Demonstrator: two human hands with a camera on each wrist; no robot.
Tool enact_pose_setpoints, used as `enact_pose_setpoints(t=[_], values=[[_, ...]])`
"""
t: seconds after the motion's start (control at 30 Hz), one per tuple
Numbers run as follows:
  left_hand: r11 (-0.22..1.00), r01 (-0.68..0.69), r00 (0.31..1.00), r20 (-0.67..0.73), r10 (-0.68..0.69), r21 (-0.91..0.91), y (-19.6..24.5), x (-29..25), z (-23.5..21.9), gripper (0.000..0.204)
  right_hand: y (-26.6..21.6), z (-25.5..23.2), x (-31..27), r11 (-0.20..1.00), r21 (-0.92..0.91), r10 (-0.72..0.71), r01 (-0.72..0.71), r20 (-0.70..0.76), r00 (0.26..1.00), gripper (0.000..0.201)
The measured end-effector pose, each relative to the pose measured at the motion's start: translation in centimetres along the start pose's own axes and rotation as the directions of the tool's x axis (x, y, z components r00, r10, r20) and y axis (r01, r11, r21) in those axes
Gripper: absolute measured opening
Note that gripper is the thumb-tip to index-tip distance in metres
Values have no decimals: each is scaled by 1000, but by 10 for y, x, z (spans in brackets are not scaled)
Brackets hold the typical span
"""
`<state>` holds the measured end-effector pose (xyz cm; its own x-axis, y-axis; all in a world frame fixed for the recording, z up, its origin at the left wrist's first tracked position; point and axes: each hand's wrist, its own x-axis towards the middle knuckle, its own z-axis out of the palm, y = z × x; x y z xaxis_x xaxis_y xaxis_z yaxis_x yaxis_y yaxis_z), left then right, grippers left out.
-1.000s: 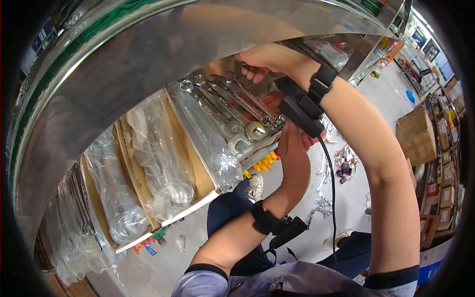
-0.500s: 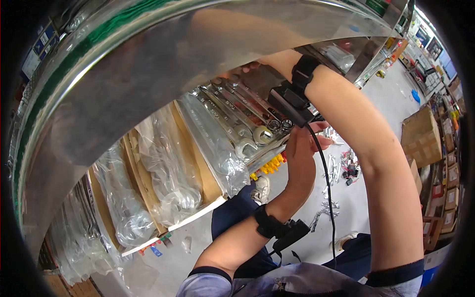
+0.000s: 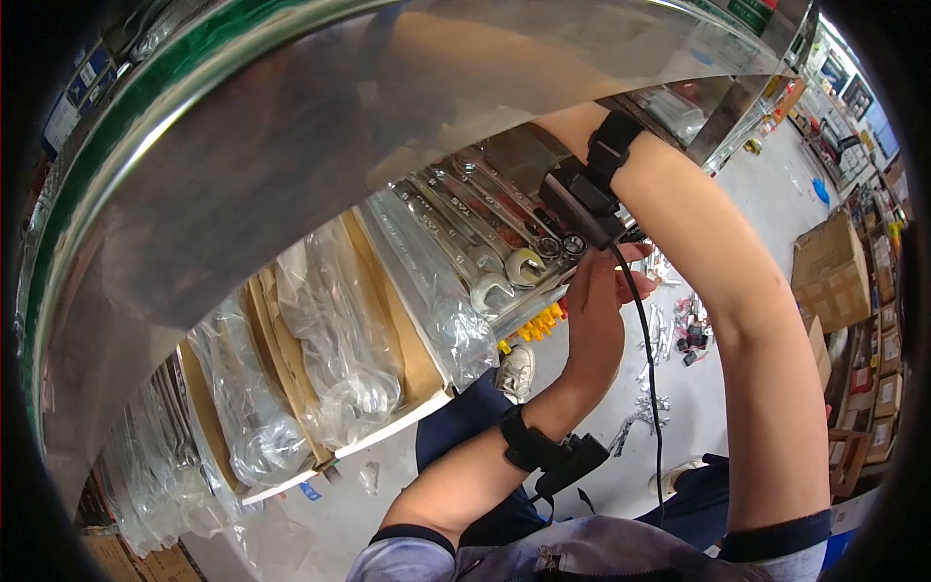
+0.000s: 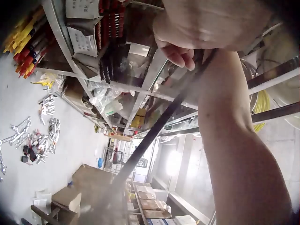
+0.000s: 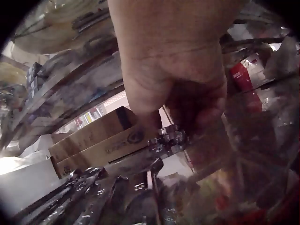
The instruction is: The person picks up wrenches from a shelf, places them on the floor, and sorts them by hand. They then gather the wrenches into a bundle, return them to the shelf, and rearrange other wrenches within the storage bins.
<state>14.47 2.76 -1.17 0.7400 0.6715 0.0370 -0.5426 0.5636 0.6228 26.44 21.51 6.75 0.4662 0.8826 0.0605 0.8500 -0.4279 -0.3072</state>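
Observation:
Combination wrenches (image 3: pixel 456 218) lie side by side on the shelf, their open jaws toward the person. My left hand (image 3: pixel 603 279) is at the shelf's near edge beside the ring ends, fingers loosely extended; in the left wrist view the hand (image 4: pixel 206 26) shows with bent fingertips. Whether it touches the edge is unclear. Behind the shiny shelf panel (image 3: pixel 291 165), my right hand is hidden in the head view. In the right wrist view the right hand (image 5: pixel 173 70), its fingers in shadow, curls round shiny metal ends (image 5: pixel 168 138) above dark wrenches (image 5: pixel 126 197).
Plastic-wrapped tools (image 3: pixel 339 339) fill cardboard boxes left of the wrenches. Yellow-handled items (image 3: pixel 536 325) hang below the shelf. Loose metal tools (image 3: pixel 635 419) lie on the floor. A large carton (image 3: pixel 832 272) stands at right, and a black cable (image 3: pixel 648 359) hangs from the right wrist camera.
My right hand has moved farther behind the panel, so its fingers no longer show in the head view. The left hand's fingers have spread a little at the edge. The view has shifted slightly.

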Motion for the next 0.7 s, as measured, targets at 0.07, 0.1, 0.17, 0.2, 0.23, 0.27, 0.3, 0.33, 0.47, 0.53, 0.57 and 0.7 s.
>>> enact_pose_setpoints(t=[0.07, 0.1, 0.17, 0.2, 0.23, 0.27, 0.3, 0.33, 0.47, 0.53, 0.57, 0.7], values=[[1000, -3, 1000, -4, 3, 12, 1, 0, 0, 30, 12, 6, 3, 997, -20, -76, 75, -50, 996, 49], [1000, 15, 1000, 0, -15, 19, 1, -1, 0, 31, 12, 5, -1, 987, -46, -156, 152, -96, 983, 50], [999, 35, 999, 6, -35, 29, 2, 0, 1, 34, 6, -7, -20, 990, -63, -126, 123, -39, 991, 50], [998, 50, 999, -3, -50, 27, 3, 0, 2, 34, 3, -13, -29, 992, -82, -98, 99, 21, 995, 50], [998, 64, 998, -13, -64, 25, 3, 0, 3, 33, 4, -13, -28, 992, -80, -97, 98, 19, 995, 50], [997, 65, 998, -13, -65, 28, 3, 0, 3, 33, 5, -12, -26, 990, -64, -121, 123, 27, 992, 47], [998, 61, 998, -12, -61, 33, 2, 0, 3, 32, 6, -11, -23, 988, -49, -148, 149, 35, 988, 44], [998, 56, 998, -12, -56, 37, 1, 0, 3, 32, 9, -7, -14, 987, -46, -150, 152, 33, 988, 44], [998, 35, 999, 20, -36, 46, 1, 2, 3, 31, 10, 21, 27, 958, -162, -254, 237, -87, 963, 34], [1000, 9, 1000, 19, -9, 22, 0, 3, 2, 32, 8, 21, 28, 935, -256, -297, 247, -180, 938, 31], [1000, 9, 1000, 21, -10, 25, 0, 3, 3, 32, 11, 19, 28, 929, -241, -324, 281, -161, 932, 30], [1000, 15, 1000, 23, -15, 21, -1, 1, 0, 35, 23, 23, 41, 956, -83, -289, 283, -74, 954, 27]])
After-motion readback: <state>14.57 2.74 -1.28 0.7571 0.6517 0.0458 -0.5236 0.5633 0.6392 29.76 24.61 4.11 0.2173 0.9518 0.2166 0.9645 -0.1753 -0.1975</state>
